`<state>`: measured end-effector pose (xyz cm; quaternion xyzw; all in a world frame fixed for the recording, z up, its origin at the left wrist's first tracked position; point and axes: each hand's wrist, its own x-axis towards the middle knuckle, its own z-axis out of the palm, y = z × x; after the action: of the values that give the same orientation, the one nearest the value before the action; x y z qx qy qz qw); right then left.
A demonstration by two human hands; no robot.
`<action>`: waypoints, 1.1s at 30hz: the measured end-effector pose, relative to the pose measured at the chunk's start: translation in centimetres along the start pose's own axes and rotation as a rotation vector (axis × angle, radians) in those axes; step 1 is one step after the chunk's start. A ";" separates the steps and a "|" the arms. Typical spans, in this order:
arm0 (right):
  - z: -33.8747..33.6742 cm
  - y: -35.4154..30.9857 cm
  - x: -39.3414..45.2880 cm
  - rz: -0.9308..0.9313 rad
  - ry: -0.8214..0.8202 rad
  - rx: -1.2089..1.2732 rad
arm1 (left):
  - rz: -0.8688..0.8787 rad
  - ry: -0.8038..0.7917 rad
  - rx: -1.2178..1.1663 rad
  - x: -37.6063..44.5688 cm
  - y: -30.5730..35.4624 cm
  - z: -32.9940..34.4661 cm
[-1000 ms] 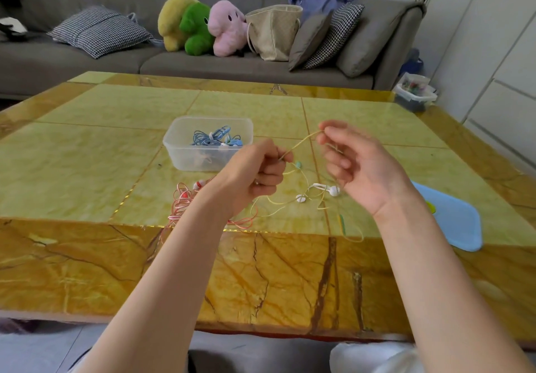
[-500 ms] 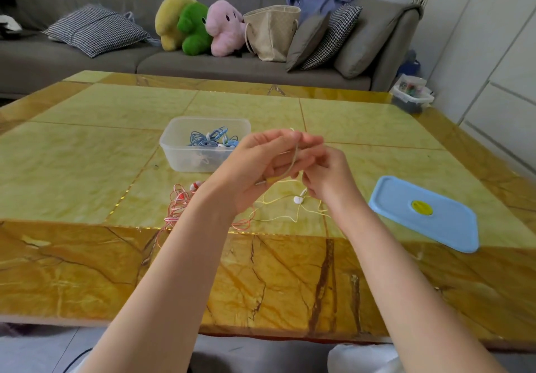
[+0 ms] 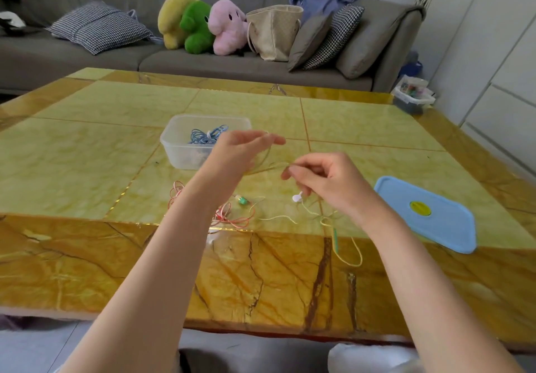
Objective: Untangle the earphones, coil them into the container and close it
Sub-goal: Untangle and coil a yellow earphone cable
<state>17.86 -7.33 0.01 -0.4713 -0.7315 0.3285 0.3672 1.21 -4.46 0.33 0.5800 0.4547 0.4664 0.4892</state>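
Head cam says about a third done: blue earphones (image 3: 206, 136) coiled in the container (image 3: 174, 149), right hand (image 3: 327, 182) pinching the yellow earphones (image 3: 307, 210) mid-wind around the left hand (image 3: 240, 152)'s straight fingers, red earphones (image 3: 229, 216) untouched, lid (image 3: 435, 221) off.

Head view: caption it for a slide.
Both hands stretch yellow earphones above table; container open.

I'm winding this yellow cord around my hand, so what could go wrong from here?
The yellow cord trails off the table edge in a loop and could snag as you wind. It also lies close to the red cord, so pulling may drag both together. The turns on your left hand look loose and might slip off.
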 end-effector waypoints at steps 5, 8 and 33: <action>-1.1 0.4 0.0 -0.070 0.192 -0.016 | -0.156 -0.318 0.021 -1.2 0.6 1.3; -1.5 0.5 -0.2 -0.098 0.280 -0.130 | -0.210 -0.387 -0.025 -1.5 0.9 1.4; 2.6 -0.4 0.6 0.206 -0.086 0.237 | 0.036 -0.306 -0.810 -0.3 0.9 1.3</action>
<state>15.29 -7.29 -0.90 -0.4826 -0.6506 0.4682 0.3529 2.54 -5.00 1.13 0.4115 0.1471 0.5245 0.7307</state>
